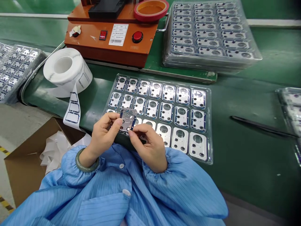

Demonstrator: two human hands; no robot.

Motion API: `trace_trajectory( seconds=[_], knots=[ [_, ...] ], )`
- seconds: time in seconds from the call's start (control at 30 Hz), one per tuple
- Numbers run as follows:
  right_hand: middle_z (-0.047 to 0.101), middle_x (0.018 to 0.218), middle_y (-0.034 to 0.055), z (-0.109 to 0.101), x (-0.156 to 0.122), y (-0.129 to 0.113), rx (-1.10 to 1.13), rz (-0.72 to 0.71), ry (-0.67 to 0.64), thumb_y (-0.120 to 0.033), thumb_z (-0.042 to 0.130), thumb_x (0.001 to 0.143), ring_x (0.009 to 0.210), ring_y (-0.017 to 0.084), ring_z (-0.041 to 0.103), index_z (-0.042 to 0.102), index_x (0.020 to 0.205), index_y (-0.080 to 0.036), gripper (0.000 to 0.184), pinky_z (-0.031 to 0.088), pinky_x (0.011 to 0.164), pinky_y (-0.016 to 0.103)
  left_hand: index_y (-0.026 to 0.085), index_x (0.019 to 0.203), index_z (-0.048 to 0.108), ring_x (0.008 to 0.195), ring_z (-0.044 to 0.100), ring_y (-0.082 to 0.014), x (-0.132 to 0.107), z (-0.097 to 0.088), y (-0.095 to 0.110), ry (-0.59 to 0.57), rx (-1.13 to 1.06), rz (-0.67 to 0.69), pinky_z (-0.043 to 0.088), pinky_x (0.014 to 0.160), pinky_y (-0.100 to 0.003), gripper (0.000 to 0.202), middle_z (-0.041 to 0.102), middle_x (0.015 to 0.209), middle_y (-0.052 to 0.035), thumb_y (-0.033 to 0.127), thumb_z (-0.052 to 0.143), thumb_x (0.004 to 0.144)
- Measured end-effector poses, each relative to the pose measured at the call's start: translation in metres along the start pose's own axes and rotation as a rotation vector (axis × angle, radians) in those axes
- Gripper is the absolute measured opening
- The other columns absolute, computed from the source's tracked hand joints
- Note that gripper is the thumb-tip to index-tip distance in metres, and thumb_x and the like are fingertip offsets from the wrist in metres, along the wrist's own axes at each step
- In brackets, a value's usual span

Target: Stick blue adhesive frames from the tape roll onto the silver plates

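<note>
Green conveyor belt point(249, 157) fills the view, with the work held just above its middle. Left fingers point(110, 120) and right fingertips point(137, 128) are nearly closed, pinching opposite edges of a small metal plate point(128, 120) with a blue-edged border and round holes. The plate is tilted up towards the head camera, above the lower-left part of a clear plastic tray point(210, 131). The left hand point(102, 136) and right hand point(149, 147) come in from blue striped smock sleeves point(181, 185), and a green bangle point(87, 160) circles the left wrist. The tray carries rows of matching plates; the hands hide its lower-left plates. Towards the belt's left end sits a white roll point(67, 70), its strip point(74, 106) printed with blue outlines hanging over the near edge. Black tweezers point(261, 125) lie right of the tray. Whether a film covers the held plate is too fine to make out.
</note>
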State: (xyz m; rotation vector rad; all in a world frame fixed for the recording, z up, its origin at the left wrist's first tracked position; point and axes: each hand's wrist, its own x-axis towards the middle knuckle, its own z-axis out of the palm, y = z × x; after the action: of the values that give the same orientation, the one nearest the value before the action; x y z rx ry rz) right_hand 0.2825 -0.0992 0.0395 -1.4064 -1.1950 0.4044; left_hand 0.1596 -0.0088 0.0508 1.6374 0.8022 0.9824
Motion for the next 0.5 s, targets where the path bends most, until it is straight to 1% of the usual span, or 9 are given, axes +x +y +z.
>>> trace_trajectory(
  seconds=[0.1, 0.17, 0.33, 0.5],
  knots=[
    [0.061, 0.076, -0.0024, -0.0004, -0.0002, -0.0001, 0.009, -0.010, -0.020, -0.012, 0.059, 0.084, 0.060, 0.009, 0.057, 0.056, 0.088, -0.022, 0.012, 0.049, 0.056, 0.021, 0.018, 0.086, 0.062, 0.057, 0.055, -0.0061, -0.0010, -0.0028, -0.0001, -0.028, 0.023, 0.029, 0.046, 0.056, -0.015, 0.010, 0.061, 0.070, 0.0023, 0.028, 0.061, 0.087],
    [0.061, 0.076, -0.0025, -0.0010, 0.0003, -0.0008, 0.022, -0.019, -0.036, -0.011, 0.058, 0.084, 0.060, 0.008, 0.056, 0.056, 0.088, -0.022, 0.013, 0.049, 0.056, 0.020, 0.018, 0.085, 0.061, 0.055, 0.054, -0.0058, -0.0007, -0.0033, 0.0001, -0.028, 0.015, 0.040, 0.045, 0.054, -0.015, 0.011, 0.059, 0.068, 0.0028, 0.029, 0.060, 0.088],
    [0.059, 0.071, -0.0032, -0.0020, 0.0020, -0.0037, 0.026, -0.016, -0.079, -0.011, 0.058, 0.083, 0.057, 0.009, 0.055, 0.055, 0.085, -0.022, 0.012, 0.048, 0.054, 0.021, 0.018, 0.084, 0.060, 0.060, 0.056, -0.0066, 0.0012, 0.0000, 0.0006, 0.055, 0.029, 0.087, 0.047, 0.055, -0.015, 0.013, 0.062, 0.074, 0.0010, 0.029, 0.058, 0.089],
    [0.056, 0.069, -0.0039, -0.0019, 0.0015, -0.0041, 0.049, 0.004, -0.091, -0.013, 0.059, 0.083, 0.056, 0.008, 0.053, 0.055, 0.083, -0.022, 0.010, 0.046, 0.052, 0.021, 0.018, 0.078, 0.058, 0.055, 0.051, -0.0056, 0.0013, 0.0004, 0.0016, 0.086, 0.075, 0.143, 0.044, 0.053, -0.014, 0.014, 0.056, 0.065, 0.0037, 0.025, 0.056, 0.090]
  ],
)
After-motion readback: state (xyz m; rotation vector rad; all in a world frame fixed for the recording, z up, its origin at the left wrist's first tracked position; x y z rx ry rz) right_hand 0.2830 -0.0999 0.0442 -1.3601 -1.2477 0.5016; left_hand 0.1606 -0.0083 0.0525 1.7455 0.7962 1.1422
